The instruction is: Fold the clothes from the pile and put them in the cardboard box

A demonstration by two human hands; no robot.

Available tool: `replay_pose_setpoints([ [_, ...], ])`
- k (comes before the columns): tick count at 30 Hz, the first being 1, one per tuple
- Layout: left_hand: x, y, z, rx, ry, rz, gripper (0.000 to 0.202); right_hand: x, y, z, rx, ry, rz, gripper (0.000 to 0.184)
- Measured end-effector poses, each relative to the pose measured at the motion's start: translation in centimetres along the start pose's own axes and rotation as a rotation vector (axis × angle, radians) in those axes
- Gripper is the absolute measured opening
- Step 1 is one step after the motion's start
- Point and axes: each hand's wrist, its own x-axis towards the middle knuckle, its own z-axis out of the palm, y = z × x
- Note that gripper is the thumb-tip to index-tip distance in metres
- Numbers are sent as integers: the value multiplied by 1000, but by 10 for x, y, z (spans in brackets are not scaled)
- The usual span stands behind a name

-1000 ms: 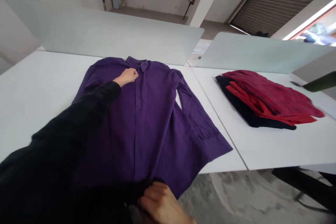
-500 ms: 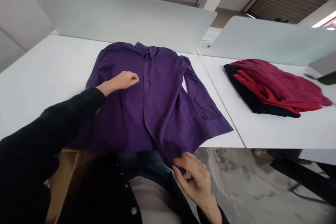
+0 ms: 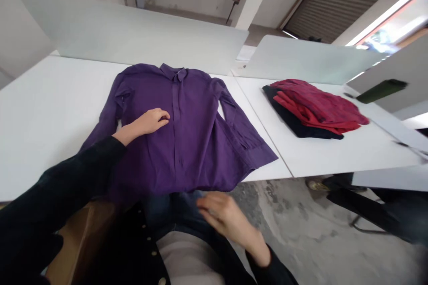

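Left hand (image 3: 145, 122) loosely curled, palm down, right hand (image 3: 225, 218) open

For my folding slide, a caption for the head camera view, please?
Left hand on a purple shirt spread on a white table, right hand off it, red and black clothes piled alongside.

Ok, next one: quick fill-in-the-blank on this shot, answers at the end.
The shirt spread on the white table is ____.
The hand resting on the shirt is the person's ____ one.
The right hand is off the table, above the person's ____.
The stack of clothes lies to the person's ____ of the shirt.

Answers: purple; left; jeans; right.
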Motion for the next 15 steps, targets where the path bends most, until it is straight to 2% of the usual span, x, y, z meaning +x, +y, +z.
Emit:
replay_pose_setpoints([
  [4,15,6,13,19,88,71,42,-20,49,-52,-174,430,305,18],
  [6,25,11,21,38,109,53,44,-30,74,-72,-277,532,436,20],
  [8,33,16,29,83,98,-22,46,-35,95,-80,-318,534,498,23],
  [10,38,21,35,154,51,-103,49,-35,108,-79,-324,486,500,25],
  [13,37,25,38,283,-10,-130,51,-29,113,-68,-340,448,485,22],
  [15,33,24,38,368,-3,-105,53,-28,109,-64,-330,421,488,18],
])
